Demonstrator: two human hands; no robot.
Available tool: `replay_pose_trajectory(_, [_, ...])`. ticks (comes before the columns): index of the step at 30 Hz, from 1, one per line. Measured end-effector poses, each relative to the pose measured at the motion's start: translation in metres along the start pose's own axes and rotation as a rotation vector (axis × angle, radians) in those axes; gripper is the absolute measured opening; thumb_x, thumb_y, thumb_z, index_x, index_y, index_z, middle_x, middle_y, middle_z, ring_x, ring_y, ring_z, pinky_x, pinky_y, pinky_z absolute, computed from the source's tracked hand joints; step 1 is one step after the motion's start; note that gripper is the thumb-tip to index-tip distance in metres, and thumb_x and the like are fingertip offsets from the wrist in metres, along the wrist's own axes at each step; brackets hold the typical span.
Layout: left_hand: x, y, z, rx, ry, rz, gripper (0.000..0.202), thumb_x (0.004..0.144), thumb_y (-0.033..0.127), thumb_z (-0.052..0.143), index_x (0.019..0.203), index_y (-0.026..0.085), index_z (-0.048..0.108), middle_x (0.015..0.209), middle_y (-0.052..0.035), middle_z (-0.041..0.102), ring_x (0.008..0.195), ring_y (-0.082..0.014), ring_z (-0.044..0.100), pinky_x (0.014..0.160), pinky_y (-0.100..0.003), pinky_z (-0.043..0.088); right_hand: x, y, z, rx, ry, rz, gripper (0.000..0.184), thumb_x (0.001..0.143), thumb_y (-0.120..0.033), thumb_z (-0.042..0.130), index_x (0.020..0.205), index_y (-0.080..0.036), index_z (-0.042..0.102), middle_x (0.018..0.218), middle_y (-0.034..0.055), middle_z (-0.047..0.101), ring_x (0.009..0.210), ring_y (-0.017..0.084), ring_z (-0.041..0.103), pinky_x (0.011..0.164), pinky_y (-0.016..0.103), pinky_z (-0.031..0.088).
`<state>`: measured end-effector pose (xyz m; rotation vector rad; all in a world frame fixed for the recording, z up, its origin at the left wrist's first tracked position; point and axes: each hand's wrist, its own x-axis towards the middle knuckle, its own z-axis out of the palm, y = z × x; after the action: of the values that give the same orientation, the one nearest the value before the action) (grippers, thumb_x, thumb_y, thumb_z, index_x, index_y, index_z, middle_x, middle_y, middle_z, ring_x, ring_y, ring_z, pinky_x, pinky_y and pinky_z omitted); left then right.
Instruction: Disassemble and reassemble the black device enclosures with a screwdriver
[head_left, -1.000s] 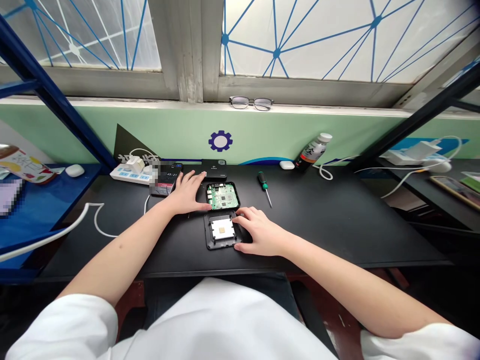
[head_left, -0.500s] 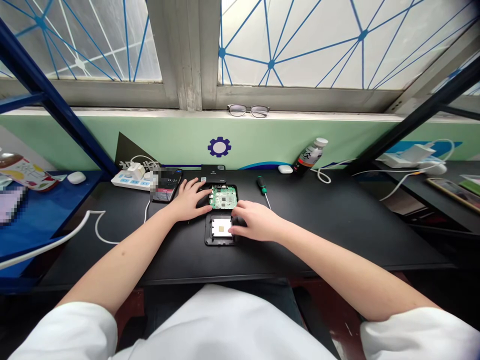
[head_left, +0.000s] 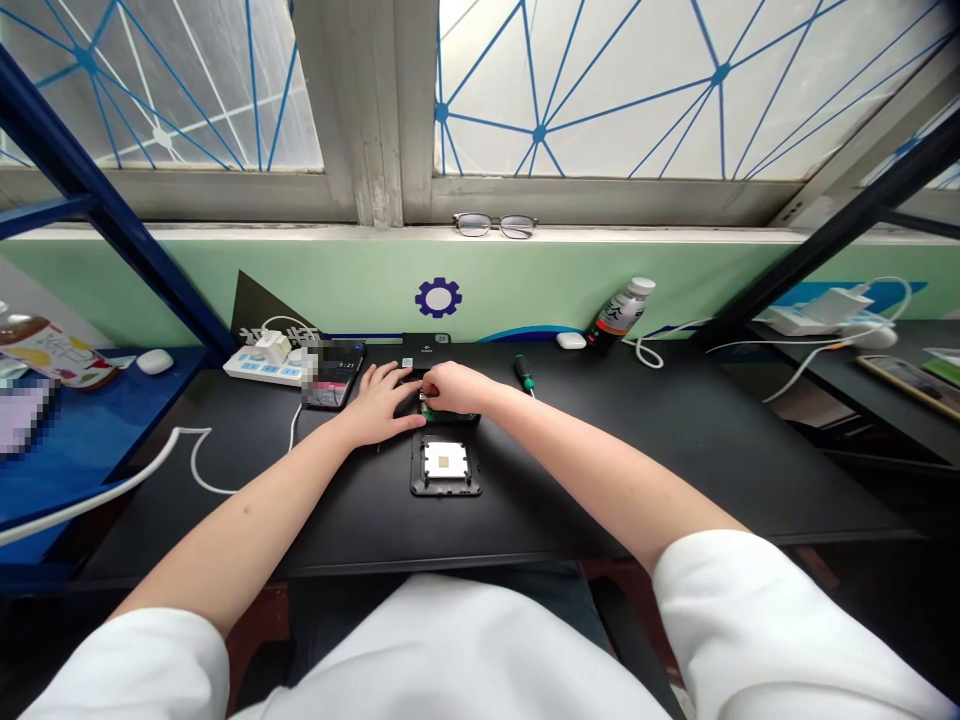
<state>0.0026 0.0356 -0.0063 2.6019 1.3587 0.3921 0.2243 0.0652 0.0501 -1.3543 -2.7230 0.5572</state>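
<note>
Fingers (head_left: 431,386) of our right hand (head_left: 456,388) curl together over the green circuit board (head_left: 427,411) in a black case (head_left: 466,419) at the frame's centre; we cannot tell whether they grip anything. Our left hand (head_left: 371,408), just left, is spread wide, thumb and forefinger near the case's left edge, unclosed. Below, a black cover (head_left: 446,491) lies on the dark surface (head_left: 360,520).
</note>
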Motion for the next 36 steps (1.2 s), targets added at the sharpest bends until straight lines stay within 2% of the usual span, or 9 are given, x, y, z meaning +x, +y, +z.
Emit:
replay_pose_trajectory(5, [0.001, -0.001, -0.001, -0.030, 0.014, -0.005, 0.060, 0.096, 0.065, 0.068, 0.149, 0.037, 0.066, 0.169, -0.0090, 0.047, 0.161, -0.0453, 0.027, 0.130, -0.074, 0.014, 0.012, -0.002, -0.003, 0.060, -0.036, 0.030, 0.006, 0.075, -0.013, 0.076, 0.071, -0.017, 0.073, 0.073, 0.0051, 0.073, 0.070, 0.019, 0.064, 0.059, 0.028, 0.040])
replay_pose_trajectory(11, [0.001, 0.004, -0.005, -0.045, 0.027, 0.017, 0.068, 0.097, 0.062, 0.069, 0.157, 0.032, 0.058, 0.168, -0.0116, 0.047, 0.161, -0.0434, 0.028, 0.131, -0.071, 0.017, 0.013, 0.012, -0.015, 0.227, 0.001, 0.052, 0.007, 0.070, -0.018, 0.078, 0.076, -0.017, 0.075, 0.073, 0.0007, 0.072, 0.072, 0.015, 0.062, 0.062, 0.025, 0.044])
replay_pose_trajectory(18, [0.004, 0.017, -0.002, -0.166, 0.299, 0.025, 0.035, 0.099, 0.035, 0.064, 0.131, 0.023, 0.068, 0.129, -0.0116, 0.072, 0.122, -0.0309, 0.064, 0.109, -0.049, 0.052, -0.003, 0.003, -0.021, 0.445, 0.047, 0.012, 0.011, 0.076, -0.023, 0.069, 0.084, -0.016, 0.075, 0.075, -0.0029, 0.068, 0.070, 0.011, 0.059, 0.065, 0.022, 0.046])
replay_pose_trajectory(23, [0.001, 0.018, 0.002, -0.166, 0.431, 0.039, 0.019, 0.102, 0.026, 0.052, 0.111, 0.023, 0.068, 0.110, -0.0088, 0.074, 0.105, -0.0251, 0.070, 0.096, -0.040, 0.059, -0.015, -0.007, -0.018, 0.622, 0.117, -0.038, 0.018, 0.083, -0.033, 0.070, 0.086, -0.016, 0.074, 0.081, -0.0009, 0.069, 0.075, 0.013, 0.060, 0.071, 0.026, 0.047])
replay_pose_trajectory(26, [-0.002, 0.016, 0.002, -0.148, 0.493, 0.046, 0.021, 0.104, 0.025, 0.048, 0.110, 0.025, 0.068, 0.115, -0.0087, 0.075, 0.110, -0.0245, 0.071, 0.100, -0.040, 0.059, -0.028, -0.001, -0.020, 0.515, 0.224, -0.088, 0.034, 0.088, -0.051, 0.074, 0.097, -0.019, 0.076, 0.105, 0.0057, 0.071, 0.098, 0.020, 0.065, 0.091, 0.034, 0.053])
replay_pose_trajectory(28, [-0.003, 0.016, 0.002, -0.136, 0.514, 0.043, 0.021, 0.103, 0.022, 0.048, 0.108, 0.025, 0.068, 0.119, -0.0082, 0.075, 0.116, -0.0244, 0.071, 0.105, -0.042, 0.059, -0.039, 0.004, -0.020, 0.473, 0.277, 0.014, 0.045, 0.083, -0.052, 0.082, 0.115, -0.021, 0.073, 0.125, 0.0097, 0.069, 0.117, 0.025, 0.064, 0.106, 0.040, 0.052])
replay_pose_trajectory(31, [-0.004, 0.020, 0.002, -0.141, 0.517, 0.064, 0.020, 0.102, 0.021, 0.050, 0.104, 0.025, 0.069, 0.120, -0.0078, 0.075, 0.117, -0.0238, 0.072, 0.105, -0.042, 0.060, -0.058, 0.010, -0.013, 0.778, 0.201, 0.403, 0.051, 0.083, -0.050, 0.084, 0.121, -0.020, 0.065, 0.118, 0.0107, 0.072, 0.100, 0.024, 0.072, 0.091, 0.040, 0.062])
replay_pose_trajectory(34, [-0.003, 0.028, 0.003, -0.176, 0.486, 0.098, 0.017, 0.103, 0.025, 0.051, 0.108, 0.024, 0.068, 0.122, -0.0089, 0.074, 0.115, -0.0236, 0.072, 0.101, -0.040, 0.060, -0.074, 0.016, -0.001, 1.257, 0.159, 0.471, 0.046, 0.086, -0.034, 0.083, 0.123, -0.021, 0.060, 0.114, 0.0091, 0.075, 0.085, 0.019, 0.075, 0.077, 0.033, 0.066])
replay_pose_trajectory(36, [-0.003, 0.033, 0.003, -0.182, 0.453, 0.084, 0.020, 0.103, 0.032, 0.055, 0.117, 0.022, 0.066, 0.121, -0.0105, 0.073, 0.111, -0.0253, 0.072, 0.099, -0.041, 0.061, -0.081, 0.025, 0.004, 1.349, 0.267, 0.491, 0.045, 0.087, -0.025, 0.080, 0.126, -0.020, 0.059, 0.116, 0.0095, 0.076, 0.086, 0.017, 0.076, 0.073, 0.028, 0.065])
